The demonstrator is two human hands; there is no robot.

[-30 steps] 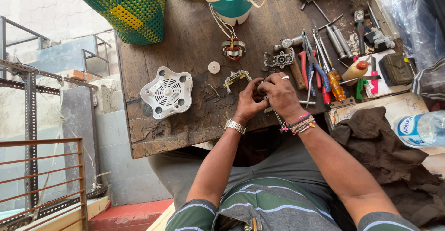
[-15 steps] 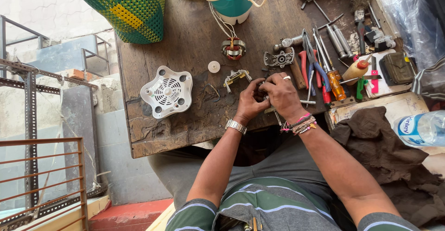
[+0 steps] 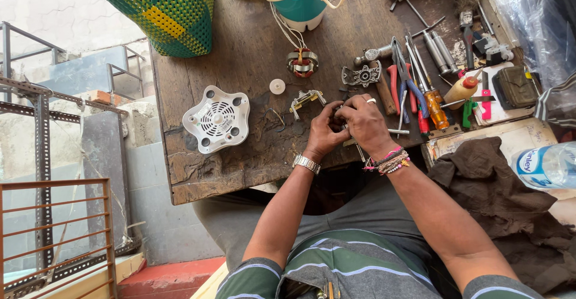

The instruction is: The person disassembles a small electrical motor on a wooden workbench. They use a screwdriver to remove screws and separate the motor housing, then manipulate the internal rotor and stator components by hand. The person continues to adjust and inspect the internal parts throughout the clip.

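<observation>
Barely shifted since before: left hand and right hand pinching shut a small, hidden, seemingly light, rigid part, best gripped at edges.

A clear plastic bottle with a blue-and-white label lay at the right edge, beside brown cloth.

Tool-strewn worn wooden table

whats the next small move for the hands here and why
Probably keep both hands pinched on the small part and finish working it before reaching away. The left hand and right hand meet over the wooden table, hiding the part; the metal bracket lies loose just beside them.
</observation>
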